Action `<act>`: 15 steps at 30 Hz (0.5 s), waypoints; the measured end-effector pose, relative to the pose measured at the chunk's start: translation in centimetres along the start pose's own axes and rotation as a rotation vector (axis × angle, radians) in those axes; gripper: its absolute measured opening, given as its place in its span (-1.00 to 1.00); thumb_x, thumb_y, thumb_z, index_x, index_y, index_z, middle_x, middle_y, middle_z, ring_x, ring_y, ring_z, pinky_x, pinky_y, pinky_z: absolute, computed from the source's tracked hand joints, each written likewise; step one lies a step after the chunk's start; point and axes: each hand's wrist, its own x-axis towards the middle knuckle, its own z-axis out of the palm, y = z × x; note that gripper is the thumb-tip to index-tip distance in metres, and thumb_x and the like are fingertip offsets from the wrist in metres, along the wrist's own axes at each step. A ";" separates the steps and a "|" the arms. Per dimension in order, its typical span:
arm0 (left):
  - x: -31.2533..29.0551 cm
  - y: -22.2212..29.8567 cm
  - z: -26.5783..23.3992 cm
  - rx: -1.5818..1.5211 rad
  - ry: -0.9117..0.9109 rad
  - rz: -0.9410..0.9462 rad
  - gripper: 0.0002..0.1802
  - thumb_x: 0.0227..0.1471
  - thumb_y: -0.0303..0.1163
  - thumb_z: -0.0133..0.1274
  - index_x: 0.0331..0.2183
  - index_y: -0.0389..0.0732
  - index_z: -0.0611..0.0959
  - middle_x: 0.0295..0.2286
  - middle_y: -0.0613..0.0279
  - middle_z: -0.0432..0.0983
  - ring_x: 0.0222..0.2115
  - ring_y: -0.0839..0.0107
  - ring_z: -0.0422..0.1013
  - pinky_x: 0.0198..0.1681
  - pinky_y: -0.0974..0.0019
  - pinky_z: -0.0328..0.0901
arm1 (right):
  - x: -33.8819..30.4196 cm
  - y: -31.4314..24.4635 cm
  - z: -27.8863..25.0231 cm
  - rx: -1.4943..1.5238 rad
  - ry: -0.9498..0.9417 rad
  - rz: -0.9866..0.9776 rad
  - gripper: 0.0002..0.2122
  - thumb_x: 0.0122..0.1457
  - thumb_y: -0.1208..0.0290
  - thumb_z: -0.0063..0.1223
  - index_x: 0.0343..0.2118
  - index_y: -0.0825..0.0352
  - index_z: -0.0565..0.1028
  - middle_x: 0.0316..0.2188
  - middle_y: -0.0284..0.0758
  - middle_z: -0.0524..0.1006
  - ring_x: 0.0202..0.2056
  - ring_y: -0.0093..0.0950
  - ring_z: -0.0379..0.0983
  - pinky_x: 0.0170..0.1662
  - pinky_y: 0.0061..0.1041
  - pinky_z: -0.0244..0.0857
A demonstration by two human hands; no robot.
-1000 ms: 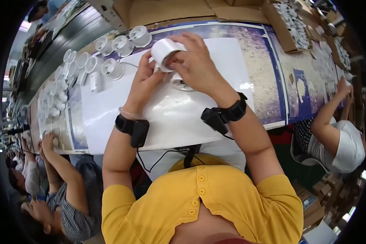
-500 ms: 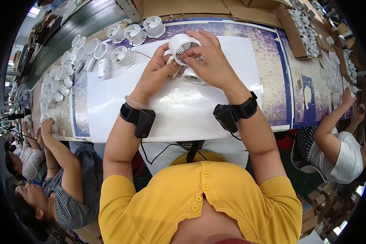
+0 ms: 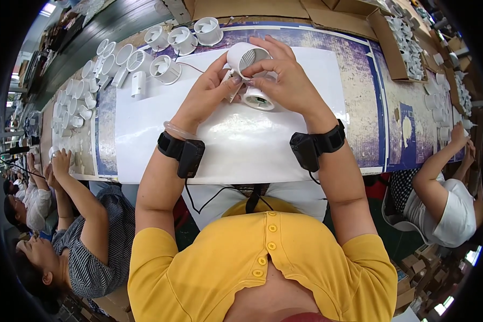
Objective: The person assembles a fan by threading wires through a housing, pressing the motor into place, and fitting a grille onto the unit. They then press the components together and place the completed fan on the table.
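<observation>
A white cylindrical housing with a slatted grille (image 3: 238, 55) is held tilted between my two hands above the white sheet on the table. My left hand (image 3: 206, 94) pinches its lower left side, where a flat white piece sticks down by the thumb. With fingers curled round its right rim, my right hand (image 3: 291, 80) presses thumb and forefinger at the lower edge. Right below, a second white round part (image 3: 256, 100) shows something green inside; whether it is joined to the housing I cannot tell. A thin reddish wire (image 3: 190, 65) runs from a white fan unit (image 3: 165, 70) toward my left hand.
Three more white fan units (image 3: 182, 41) stand along the back. White rings and housings (image 3: 75, 102) crowd the left side, near a small white cover (image 3: 138, 85). An open cardboard box (image 3: 375, 29) of white parts sits back right. Co-workers (image 3: 99, 241) sit on both sides.
The housing has shifted slightly right in the picture and tilted, so more of its slatted inside shows. My right hand has moved a little with it; the lower round part shows more of its face.
</observation>
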 end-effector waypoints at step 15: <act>0.0 0.4 0.1 -0.215 -0.029 -0.057 -0.37 0.15 -0.39 -0.06 0.20 -0.12 0.12 -0.21 0.28 0.42 -0.30 0.55 0.40 -0.33 0.47 0.35 | 0.9 0.0 -1.0 -0.252 0.071 -0.394 -0.82 -0.17 0.43 0.28 -0.41 0.15 0.62 0.08 -0.44 0.36 0.17 -0.25 0.09 0.16 -0.27 0.08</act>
